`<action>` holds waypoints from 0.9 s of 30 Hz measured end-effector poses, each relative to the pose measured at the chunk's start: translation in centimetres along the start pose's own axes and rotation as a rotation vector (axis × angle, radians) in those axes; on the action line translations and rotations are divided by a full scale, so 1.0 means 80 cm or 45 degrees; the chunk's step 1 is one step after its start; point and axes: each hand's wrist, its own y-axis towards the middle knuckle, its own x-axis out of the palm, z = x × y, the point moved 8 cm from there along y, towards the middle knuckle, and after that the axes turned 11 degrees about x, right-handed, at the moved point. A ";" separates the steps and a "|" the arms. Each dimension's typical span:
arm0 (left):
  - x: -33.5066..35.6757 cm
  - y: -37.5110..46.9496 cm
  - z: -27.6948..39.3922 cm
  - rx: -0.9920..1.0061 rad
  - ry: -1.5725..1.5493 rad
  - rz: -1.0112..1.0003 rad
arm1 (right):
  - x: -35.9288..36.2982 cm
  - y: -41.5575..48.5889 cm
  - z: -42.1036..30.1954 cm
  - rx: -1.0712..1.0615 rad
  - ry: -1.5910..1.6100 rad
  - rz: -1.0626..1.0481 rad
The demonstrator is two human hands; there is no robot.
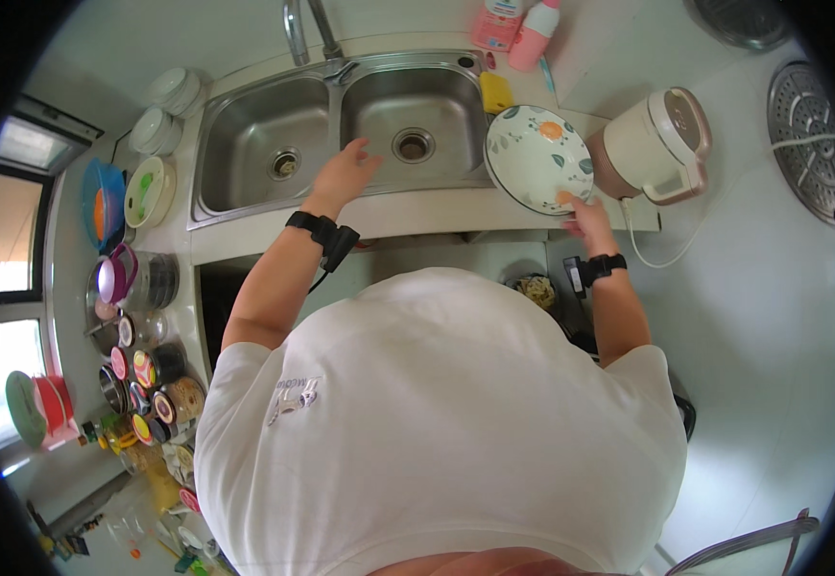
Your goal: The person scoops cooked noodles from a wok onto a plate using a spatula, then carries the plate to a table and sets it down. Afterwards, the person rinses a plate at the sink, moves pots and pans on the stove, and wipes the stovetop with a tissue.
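Observation:
A white plate (536, 162) with orange flowers and grey-green leaves and a dark rim lies on the counter at the sink's right end, partly over the sink edge. My right hand (590, 222) grips its near rim, thumb on top and fingers at the edge. Above the near edge of the double-bowl stainless steel sink (417, 75) is my left hand (344, 173), palm turned inward, fingers apart and holding nothing. Both basins have round drains; bits of something pale sit in the left drain (286, 165).
A beige electric jug (641, 147) with a white cord stands just right of the plate. Behind it are a yellow sponge (496, 92) and pink bottles (533, 39). The faucet (295, 32) rises behind the sink. Stacked white bowls (173, 90) and lidded jars (160, 363) crowd the left counter.

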 end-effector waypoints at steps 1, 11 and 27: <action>-0.006 -0.003 0.004 0.043 0.057 0.023 | -0.026 -0.017 -0.037 -0.339 -0.209 0.365; -0.078 -0.070 0.049 0.056 0.220 0.482 | 0.144 -0.181 -0.237 -1.580 -0.732 0.134; -0.099 -0.539 0.011 -0.870 0.682 1.217 | 0.394 -0.366 -0.164 -2.173 -1.403 -0.557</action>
